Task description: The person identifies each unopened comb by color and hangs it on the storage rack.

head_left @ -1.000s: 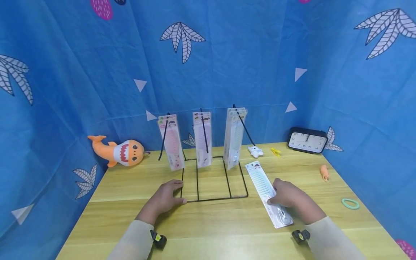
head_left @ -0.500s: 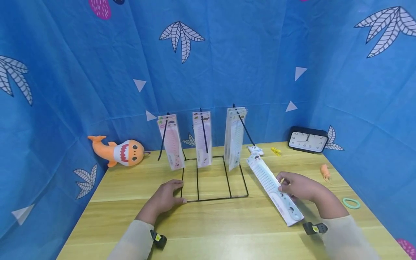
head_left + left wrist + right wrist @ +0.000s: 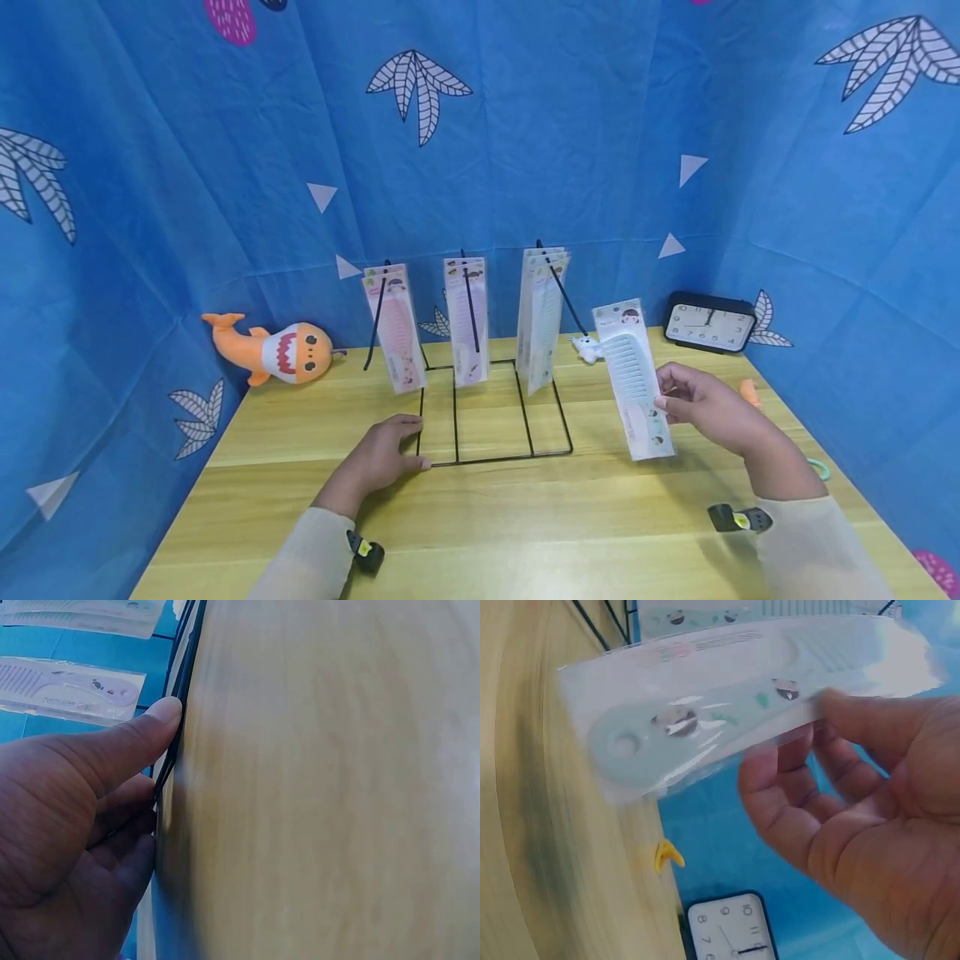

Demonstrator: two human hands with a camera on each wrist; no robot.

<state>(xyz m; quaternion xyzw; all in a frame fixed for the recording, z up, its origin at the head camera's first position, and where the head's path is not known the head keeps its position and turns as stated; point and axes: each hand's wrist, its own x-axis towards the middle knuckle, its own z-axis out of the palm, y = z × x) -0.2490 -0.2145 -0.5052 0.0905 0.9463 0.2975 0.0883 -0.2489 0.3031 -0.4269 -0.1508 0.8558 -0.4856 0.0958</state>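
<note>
My right hand (image 3: 708,407) pinches a packaged pale green comb (image 3: 632,379) by its right edge. The pack is raised off the table, nearly upright and tilted, right of the black wire display rack (image 3: 495,459). In the right wrist view, the comb's handle end (image 3: 622,746) points left, thumb on the near side and fingers behind. My left hand (image 3: 382,456) grips the rack's front left corner; in the left wrist view its thumb lies on the black wire (image 3: 184,682). Packaged combs hang on three hooks: pink (image 3: 397,333), purple (image 3: 467,325) and green (image 3: 542,325).
An orange shark plush (image 3: 270,348) lies at the back left. Behind the raised comb are a small white figure (image 3: 587,349), a yellow clip (image 3: 637,349) and a black clock (image 3: 710,322). A small orange toy (image 3: 749,392) and a green ring (image 3: 821,469) lie at the right.
My right hand has lifted the packaged green comb off the table and tipped it more upright, its lower end swinging up and leftward. My left hand has stayed at the rack corner.
</note>
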